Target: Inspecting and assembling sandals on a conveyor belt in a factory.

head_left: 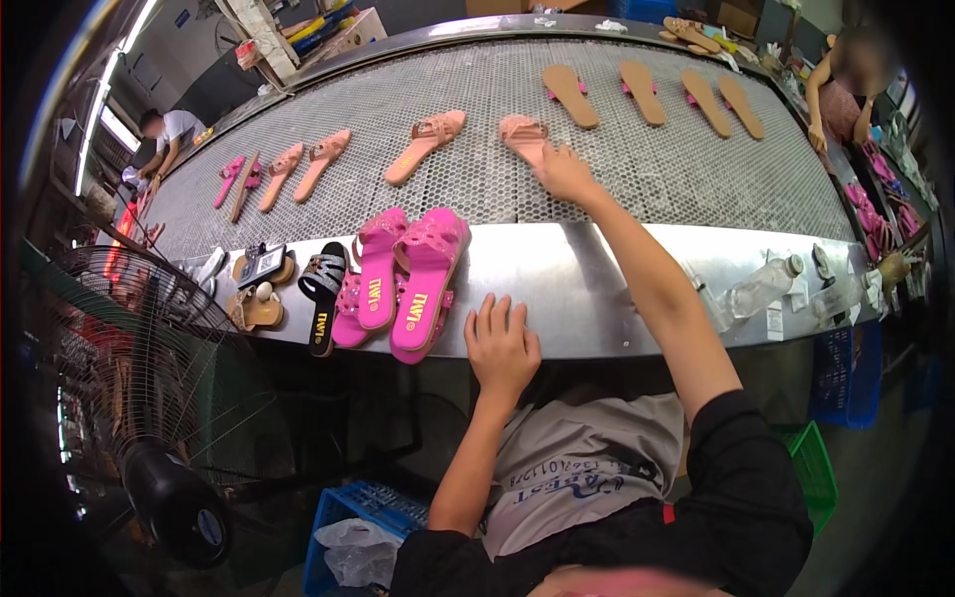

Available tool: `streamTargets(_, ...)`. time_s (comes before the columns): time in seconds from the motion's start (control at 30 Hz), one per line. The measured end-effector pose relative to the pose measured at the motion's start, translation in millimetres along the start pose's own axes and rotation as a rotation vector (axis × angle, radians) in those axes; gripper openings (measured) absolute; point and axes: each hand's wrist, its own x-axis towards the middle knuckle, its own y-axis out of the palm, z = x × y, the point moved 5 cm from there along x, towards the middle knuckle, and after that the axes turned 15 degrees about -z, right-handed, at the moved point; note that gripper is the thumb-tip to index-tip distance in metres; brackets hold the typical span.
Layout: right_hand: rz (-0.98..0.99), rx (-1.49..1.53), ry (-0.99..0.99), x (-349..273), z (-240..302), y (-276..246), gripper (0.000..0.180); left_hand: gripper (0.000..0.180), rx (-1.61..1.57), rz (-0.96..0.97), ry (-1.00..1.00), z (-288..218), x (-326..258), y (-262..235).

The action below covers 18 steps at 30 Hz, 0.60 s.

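A wide grey perforated conveyor belt (617,169) curves across the scene beyond both hands, edged on the near side by a smooth steel ledge (557,279). A black wire-caged floor fan (129,368) stands well to the left of the left hand. On the ledge just left of that hand lies a cluster of bright pink open-toed sandals (408,279), with a black slide sandal with a studded strap (323,294) touching their far side. Ahead of the right hand, four flat tan insoles (652,93) lie in a row on the belt, and to its left a line of pale pink strapped sandals (423,144) stretches away. The person's right hand (565,171), arm fully extended, rests on the heel of a pale pink slide sandal with a woven strap (525,137); whether the fingers grip it cannot be told. The left hand (500,343) lies flat and released, fingers spread, on the ledge's near edge. A clear plastic bottle (761,287) lies on the ledge right of the forearm.
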Motion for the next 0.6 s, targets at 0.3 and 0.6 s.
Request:
streamTargets(0.3, 0.121, 1.381, 0.349, -241.8, 55.7, -164.6, 0.073, 0.070, -1.417, 0.206, -1.059, 12.4, 39.9, -29.4)
streamTargets(0.6, -0.182, 0.576, 0.045, -393.8, 82.0, -179.7, 0.069, 0.106, -1.337, 0.225, -0.963, -22.0, 49.2, -19.0)
